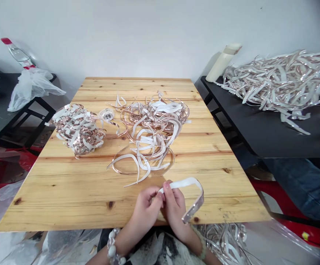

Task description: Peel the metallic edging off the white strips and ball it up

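Observation:
Close to the front edge of the wooden table, a strip (189, 181) with a white face and a shiny rose-gold face is pinched between both hands. My left hand (147, 206) is closed on its end, fingers curled. Right beside it, my right hand (173, 202) grips the same strip between thumb and fingers, and the free length loops to the right and hangs down. Beyond the hands lies a loose pile of similar strips (156, 136). To its left sits a bunch of short rose-gold and white pieces (78, 129), next to a small white roll (106, 115).
The wooden table (66, 195) stands between two black tables. On the right black table (251, 136) are a large heap of strips (281, 82) and a cream cylinder (222, 62). A bottle (18, 53) and plastic bag (31, 86) are at left. More strips (226, 241) lie below.

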Demonstrator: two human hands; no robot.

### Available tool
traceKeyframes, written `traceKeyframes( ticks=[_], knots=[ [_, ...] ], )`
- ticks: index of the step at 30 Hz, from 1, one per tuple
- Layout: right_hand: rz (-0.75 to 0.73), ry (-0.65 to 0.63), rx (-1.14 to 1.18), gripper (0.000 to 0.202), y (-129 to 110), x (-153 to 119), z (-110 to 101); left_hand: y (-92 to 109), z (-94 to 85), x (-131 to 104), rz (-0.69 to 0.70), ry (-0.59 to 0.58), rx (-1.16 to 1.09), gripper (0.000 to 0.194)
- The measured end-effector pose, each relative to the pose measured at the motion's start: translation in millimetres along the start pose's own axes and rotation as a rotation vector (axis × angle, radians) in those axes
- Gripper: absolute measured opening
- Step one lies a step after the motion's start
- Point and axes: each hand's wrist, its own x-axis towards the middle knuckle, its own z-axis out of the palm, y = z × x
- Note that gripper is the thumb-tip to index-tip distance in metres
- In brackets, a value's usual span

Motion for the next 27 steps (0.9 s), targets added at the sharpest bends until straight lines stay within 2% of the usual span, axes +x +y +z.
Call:
traceKeyframes(
  ticks=[3,8,16,19,27],
  knots=[
    [0.035,0.002,-0.014,0.043,-1.2,-0.1,0.5,-1.4,0.8,2.6,-0.022,0.005,0.003,0.023],
    [0.034,-0.115,-0.023,0.042,0.6,1.1,0.1,-2.9,-0.6,5.7,-0.024,0.026,0.012,0.019],
    [-0.002,-0.037,0.069,0.048,-2.0,6.1,4.2,-2.1,-3.5,5.3,0.061,-0.021,0.019,0.017],
    [-0.017,-0.038,0.08,0.048,-7.4,7.6,6.6,-4.1,-2.6,7.7,0.076,-0.003,0.03,0.024],
    [-0.066,-0.064,0.114,0.05,-9.1,9.5,8.5,-7.6,-1.4,12.2,0.126,0.058,0.106,0.019]
  ],
)
